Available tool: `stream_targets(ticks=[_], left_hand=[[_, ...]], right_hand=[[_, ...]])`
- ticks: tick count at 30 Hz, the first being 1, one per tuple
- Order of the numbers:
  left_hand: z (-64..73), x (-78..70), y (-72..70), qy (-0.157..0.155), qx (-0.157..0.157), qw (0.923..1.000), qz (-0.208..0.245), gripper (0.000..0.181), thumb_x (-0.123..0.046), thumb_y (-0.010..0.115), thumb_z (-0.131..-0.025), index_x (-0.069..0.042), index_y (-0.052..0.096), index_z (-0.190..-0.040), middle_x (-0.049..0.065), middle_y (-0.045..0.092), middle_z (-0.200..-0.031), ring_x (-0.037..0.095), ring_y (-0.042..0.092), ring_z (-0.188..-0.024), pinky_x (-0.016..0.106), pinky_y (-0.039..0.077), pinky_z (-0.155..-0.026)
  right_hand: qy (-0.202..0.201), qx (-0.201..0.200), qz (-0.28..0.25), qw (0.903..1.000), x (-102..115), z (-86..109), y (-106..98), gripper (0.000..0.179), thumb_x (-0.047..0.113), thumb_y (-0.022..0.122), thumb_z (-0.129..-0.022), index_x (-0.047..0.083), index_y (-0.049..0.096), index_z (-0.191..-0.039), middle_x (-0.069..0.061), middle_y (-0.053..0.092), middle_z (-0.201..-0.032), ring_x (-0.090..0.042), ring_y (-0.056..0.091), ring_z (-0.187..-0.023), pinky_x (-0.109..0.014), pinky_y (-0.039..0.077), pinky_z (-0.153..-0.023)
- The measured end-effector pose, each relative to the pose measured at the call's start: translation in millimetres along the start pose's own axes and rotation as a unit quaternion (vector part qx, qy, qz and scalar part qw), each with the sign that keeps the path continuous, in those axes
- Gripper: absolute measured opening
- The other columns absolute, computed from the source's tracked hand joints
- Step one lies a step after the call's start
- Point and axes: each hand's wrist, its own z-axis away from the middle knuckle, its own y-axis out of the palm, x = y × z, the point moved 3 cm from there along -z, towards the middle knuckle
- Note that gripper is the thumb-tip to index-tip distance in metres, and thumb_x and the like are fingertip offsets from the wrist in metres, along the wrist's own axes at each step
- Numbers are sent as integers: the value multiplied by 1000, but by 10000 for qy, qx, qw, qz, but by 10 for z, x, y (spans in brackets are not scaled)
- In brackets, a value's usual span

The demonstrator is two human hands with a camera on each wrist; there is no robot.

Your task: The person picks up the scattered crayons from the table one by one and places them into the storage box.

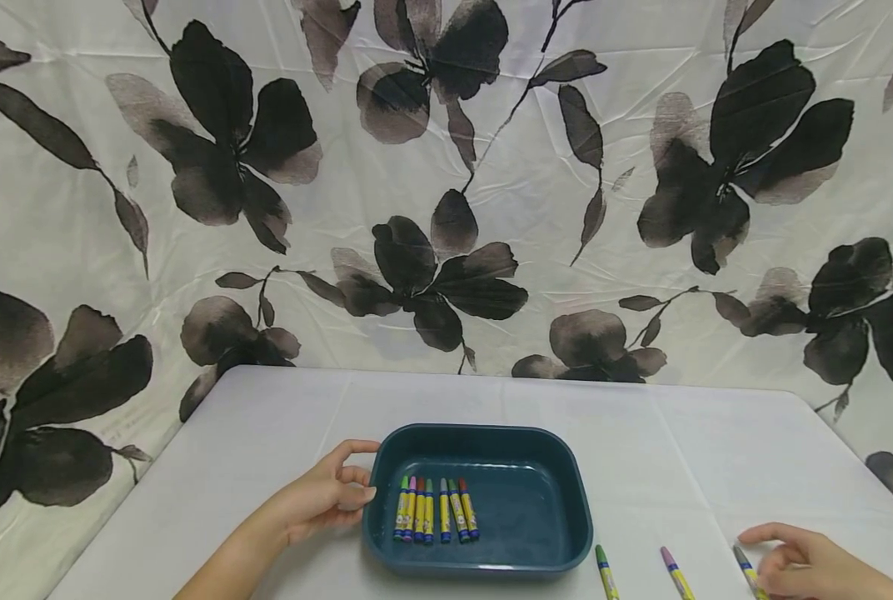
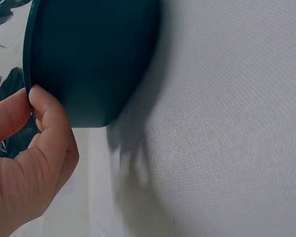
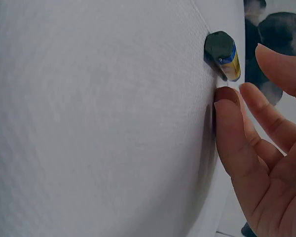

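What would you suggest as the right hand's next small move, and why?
Probably pinch the rightmost crayon: the right hand is right beside it but seems not yet to grip it, while the left hand holds the tray, where other crayons lie.

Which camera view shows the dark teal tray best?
The head view: nearly all of the tray shows from above, with its inside and the row of crayons lying there. The left wrist view shows only part of its outer side and rim. The right wrist view does not show it.
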Motion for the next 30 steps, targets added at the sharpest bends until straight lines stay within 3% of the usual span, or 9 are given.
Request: stream_targets(ticks=[4, 10, 16, 23, 30], left_hand=[[3, -10, 2, 5, 21, 10000, 38, 67, 3, 57, -86, -4, 20, -141, 5, 50, -89, 11, 52, -71, 22, 47, -60], [4, -11, -2, -12, -20, 10000, -11, 67, 3, 58, -86, -5, 20, -141, 5, 50, -89, 11, 52, -70, 22, 47, -60], [5, -5, -7, -2, -37, 10000, -81, 67, 3, 58, -86, -6, 21, -141, 5, 49, -89, 12, 51, -70, 22, 47, -60], [9, -1, -5, -8, -11, 10000, -50, 67, 3, 58, -86, -5, 21, -141, 5, 50, -89, 13, 52, -70, 23, 47, -61], [8, -17, -3, -115, -112, 9998, -78, 67, 5, 58, -85, -6, 22, -140, 5, 49, -87, 12, 51, -70, 23, 47, -61]], right_hand=[[-38, -399, 636, 9972, 64, -37, 73, 46, 7, 58, -86, -22, 36, -115, -3, 55, -75, -13, 53, -63, -24, 43, -54], [12, -644, 889, 9940, 115, -69, 123, 41, 6, 62, -84, -18, 42, -111, -1, 50, -71, -11, 49, -59, -23, 41, -52], [379, -961, 1167, 9878, 127, -103, 152, 39, 7, 67, -80, -10, 48, -109, -1, 49, -70, -16, 50, -62, -26, 42, -53], [144, -727, 1017, 9920, 126, -101, 129, 36, 3, 62, -81, -14, 46, -108, -2, 51, -69, -14, 49, -59, -25, 41, -53], [873, -974, 754, 9885, 141, -106, 121, 36, 1, 59, -84, -14, 45, -113, -2, 51, -72, -18, 48, -66, -30, 41, -59]])
